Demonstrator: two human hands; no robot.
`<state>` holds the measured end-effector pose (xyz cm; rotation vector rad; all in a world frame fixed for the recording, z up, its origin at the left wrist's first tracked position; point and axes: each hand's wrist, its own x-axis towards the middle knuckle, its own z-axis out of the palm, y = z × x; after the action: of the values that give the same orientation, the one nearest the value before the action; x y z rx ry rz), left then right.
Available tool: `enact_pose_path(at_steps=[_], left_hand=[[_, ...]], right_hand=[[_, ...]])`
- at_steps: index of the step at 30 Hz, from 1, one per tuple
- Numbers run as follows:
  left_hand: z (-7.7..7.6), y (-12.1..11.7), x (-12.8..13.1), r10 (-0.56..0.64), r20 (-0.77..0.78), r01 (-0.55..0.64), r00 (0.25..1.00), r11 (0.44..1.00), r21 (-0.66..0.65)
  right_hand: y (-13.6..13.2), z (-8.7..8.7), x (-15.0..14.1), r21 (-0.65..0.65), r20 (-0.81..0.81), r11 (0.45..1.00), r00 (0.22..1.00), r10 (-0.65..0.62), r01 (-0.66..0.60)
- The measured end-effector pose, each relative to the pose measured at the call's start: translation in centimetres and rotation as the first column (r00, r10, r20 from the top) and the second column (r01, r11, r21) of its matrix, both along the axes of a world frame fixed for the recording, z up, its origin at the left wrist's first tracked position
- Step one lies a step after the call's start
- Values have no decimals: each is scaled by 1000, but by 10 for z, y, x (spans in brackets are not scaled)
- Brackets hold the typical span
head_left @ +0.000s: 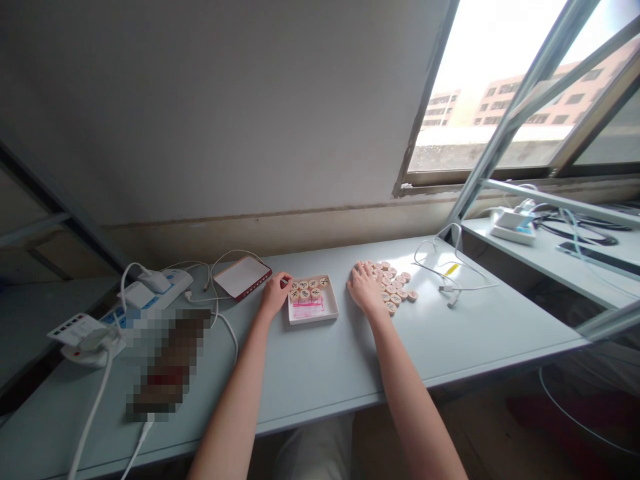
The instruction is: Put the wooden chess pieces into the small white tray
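Note:
A small white square box [313, 312] lies on the pale grey table [310, 373], holding several round wooden chess pieces [309, 287] in its far half. My left hand [275, 293] grips the box's left edge. My right hand [365, 287] rests flat, fingers spread, on the left side of a loose cluster of round wooden pieces [397, 285] to the right of the box.
A red-edged white box lid [243, 276] lies left of the box. White power strips [145, 293] with plugs and cables sit at the left. A white cable [450, 277] lies right of the pieces. A metal frame and second shelf [550, 253] stand at the right.

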<state>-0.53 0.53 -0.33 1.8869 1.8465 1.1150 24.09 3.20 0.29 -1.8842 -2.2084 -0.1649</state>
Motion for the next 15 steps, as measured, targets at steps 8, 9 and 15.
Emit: enact_pose_path(at_steps=[8, 9, 15], left_hand=[[-2, 1, -1, 6, -33, -5, 999, 1000, 28], [-2, 1, -1, 5, -32, -4, 999, 999, 32], [0, -1, 0, -15, 3, 15, 1000, 1000, 7]], right_hand=[[11, -13, -6, 104, 44, 994, 998, -50, 45], [11, -14, -7, 104, 42, 994, 998, -41, 36], [4, -10, -14, 116, -16, 992, 999, 45, -43]])
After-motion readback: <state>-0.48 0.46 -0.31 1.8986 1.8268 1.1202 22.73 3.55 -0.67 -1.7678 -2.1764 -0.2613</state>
